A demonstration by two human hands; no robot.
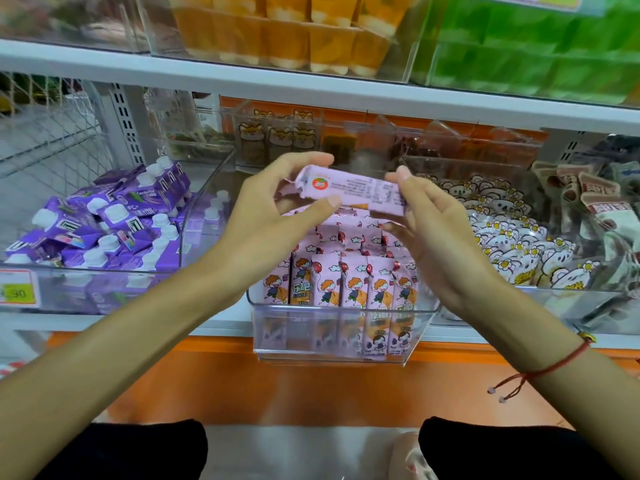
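**One pink packet in hand, bin nearly stocked**

Both hands are up over the shelf. The left hand [273,209] grasps the left end of a flat pink foil snack packet [353,190], thumb below and fingers curled over the top. The right hand [440,230] pinches the right end between thumb and fingertips. The packet hangs level in the air, printed back label facing up, just above the clear plastic bin [266,344] in the middle of the shelf, touching nothing below it.

Down in that bin, a near row of matching pink cartoon-print packets [349,282] stands upright and tidy, with more packed behind it. So most of the stocking looks done. What seems left is turning this one upright and slotting it in, probably at the far end under the hands, though they hide any gap there.

To the left sits a heap of purple cartons with white caps [114,216]; to the right, white bear-print bags [502,237]. A red string bracelet [554,362] circles the right wrist.
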